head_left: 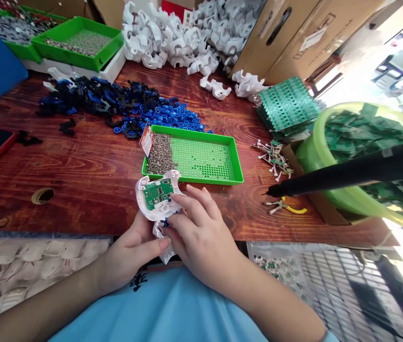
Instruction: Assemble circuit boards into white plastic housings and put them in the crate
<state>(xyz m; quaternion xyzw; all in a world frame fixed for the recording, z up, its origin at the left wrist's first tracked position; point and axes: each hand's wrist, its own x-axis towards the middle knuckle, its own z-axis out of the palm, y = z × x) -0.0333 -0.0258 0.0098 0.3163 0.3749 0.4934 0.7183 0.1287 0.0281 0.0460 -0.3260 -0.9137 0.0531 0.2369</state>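
A white plastic housing half (140, 202) with a green circuit board (158, 194) set in it is held at the table's front edge. My left hand (132, 254) grips its lower end from below, with the thumb across the narrow white part. My right hand (203, 232) bends over the housing from the right. One of its fingertips touches near the board's right edge, while the thumb and another finger close at a small blue plastic part (166, 222) below the board. The fingers partly hide that blue part.
Just beyond is a green tray (237, 161) of small screws (160, 154). Blue and black plastic parts (116, 104) lie behind, near white housings (173, 40). Cutters (283, 205), a dark rod-like tool (330, 171) and a yellow-green basin (311, 142) of circuit boards stand right.
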